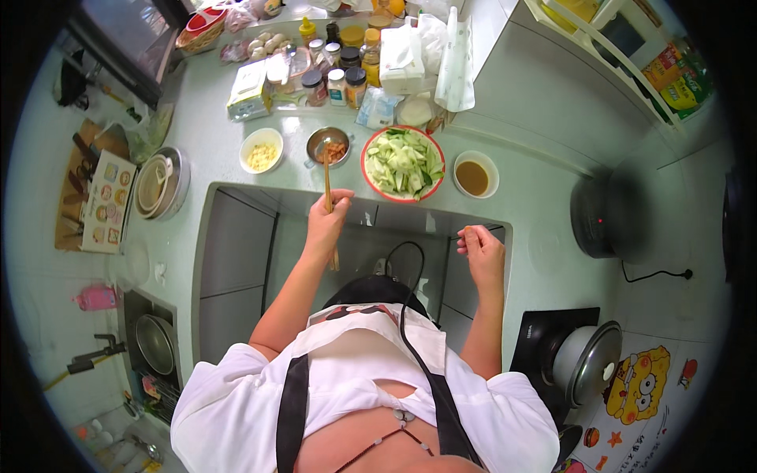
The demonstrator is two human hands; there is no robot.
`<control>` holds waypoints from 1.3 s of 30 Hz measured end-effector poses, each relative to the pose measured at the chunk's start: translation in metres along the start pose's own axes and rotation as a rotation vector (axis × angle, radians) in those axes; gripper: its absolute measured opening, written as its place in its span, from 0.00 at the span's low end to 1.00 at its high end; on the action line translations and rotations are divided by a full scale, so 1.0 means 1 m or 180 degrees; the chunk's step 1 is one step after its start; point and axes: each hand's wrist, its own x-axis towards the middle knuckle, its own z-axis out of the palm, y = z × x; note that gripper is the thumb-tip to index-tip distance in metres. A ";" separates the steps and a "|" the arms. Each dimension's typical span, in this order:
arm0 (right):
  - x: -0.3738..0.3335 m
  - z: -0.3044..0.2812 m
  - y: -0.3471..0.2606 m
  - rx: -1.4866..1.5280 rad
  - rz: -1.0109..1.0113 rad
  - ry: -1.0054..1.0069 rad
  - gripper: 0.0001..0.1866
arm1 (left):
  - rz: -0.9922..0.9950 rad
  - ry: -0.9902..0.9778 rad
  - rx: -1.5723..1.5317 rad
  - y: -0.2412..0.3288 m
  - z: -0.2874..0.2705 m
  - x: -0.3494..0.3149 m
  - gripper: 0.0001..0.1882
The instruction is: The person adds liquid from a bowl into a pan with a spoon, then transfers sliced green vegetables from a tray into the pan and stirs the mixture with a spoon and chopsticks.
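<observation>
My left hand (326,225) grips a pair of wooden chopsticks (327,180), whose far ends reach into a small metal bowl (319,136). Orange-brown chunks (336,151) lie in that bowl. Over the counter's cut-out, my right hand (481,251) is closed with its fingertips pinched together. A tiny orange spot shows at those fingertips, too small to name. Beyond the hands stand a white bowl of chopped yellowish bits (262,156), a red-rimmed bowl of sliced green vegetable (404,162) and a white bowl of brown liquid (472,178).
Seasoning jars (337,87), a tissue pack (402,59) and a yellow-white box (250,91) line the back. A knife block (77,181) and stacked bowls (175,185) are left, above a sink (136,303). Right are a dark round appliance (593,217) and a lidded pot (574,363).
</observation>
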 end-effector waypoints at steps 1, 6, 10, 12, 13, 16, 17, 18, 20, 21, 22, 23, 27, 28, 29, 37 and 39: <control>0.013 0.000 0.001 0.0015 0.0029 -0.0002 0.15 | 0.0025 -0.0026 0.0051 0.008 0.006 0.011 0.08; 0.060 0.014 0.002 0.0140 0.0131 -0.0195 0.17 | 0.0025 0.0002 0.0048 0.027 0.006 0.046 0.07; 0.098 0.042 -0.006 0.0168 0.0130 -0.0391 0.17 | -0.0073 0.0286 0.0010 0.027 -0.021 0.062 0.07; 0.119 0.059 -0.013 0.0209 0.0106 -0.0475 0.16 | -0.0098 0.0318 -0.0060 0.026 -0.036 0.069 0.07; 0.130 0.068 -0.014 0.0321 0.0075 -0.0489 0.15 | -0.0108 0.0324 -0.0008 0.027 -0.042 0.074 0.07; 0.149 0.096 -0.035 0.0430 -0.0014 -0.0447 0.13 | -0.0193 0.0225 -0.0056 0.037 -0.062 0.086 0.07; 0.153 0.105 -0.040 0.0517 0.0017 -0.0387 0.12 | -0.0127 0.0215 -0.0105 0.040 -0.068 0.094 0.08; 0.154 0.113 -0.047 0.0619 0.0070 -0.0382 0.12 | -0.0073 0.0166 -0.0104 0.046 -0.075 0.101 0.08; 0.149 0.129 -0.058 0.0818 0.0173 -0.0365 0.12 | 0.0039 0.0060 -0.0106 0.058 -0.089 0.114 0.08; 0.148 0.138 -0.061 0.0826 0.0176 -0.0446 0.12 | 0.0062 0.0089 -0.0087 0.063 -0.097 0.119 0.08; 0.147 0.146 -0.067 0.0843 0.0194 -0.0487 0.12 | 0.0046 0.0104 -0.0111 0.066 -0.104 0.124 0.08; 0.142 0.154 -0.069 0.0871 0.0241 -0.0531 0.12 | 0.0006 0.0118 -0.0116 0.066 -0.113 0.124 0.08; 0.142 0.180 -0.080 0.1000 0.0305 -0.0548 0.11 | 0.0015 0.0022 -0.0165 0.057 -0.140 0.139 0.09; 0.140 0.184 -0.082 0.1040 0.0304 -0.0523 0.12 | -0.0018 -0.0001 -0.0216 0.055 -0.144 0.140 0.09; 0.141 0.187 -0.086 0.1031 0.0281 -0.0499 0.12 | -0.0053 -0.0029 -0.0246 0.056 -0.145 0.142 0.09; 0.141 0.162 -0.080 0.0614 0.0305 0.0274 0.11 | -0.0032 -0.0438 -0.0319 0.057 -0.138 0.164 0.08; 0.137 0.154 -0.074 0.0665 0.0398 0.0345 0.11 | -0.0062 -0.0531 -0.0321 0.061 -0.136 0.170 0.08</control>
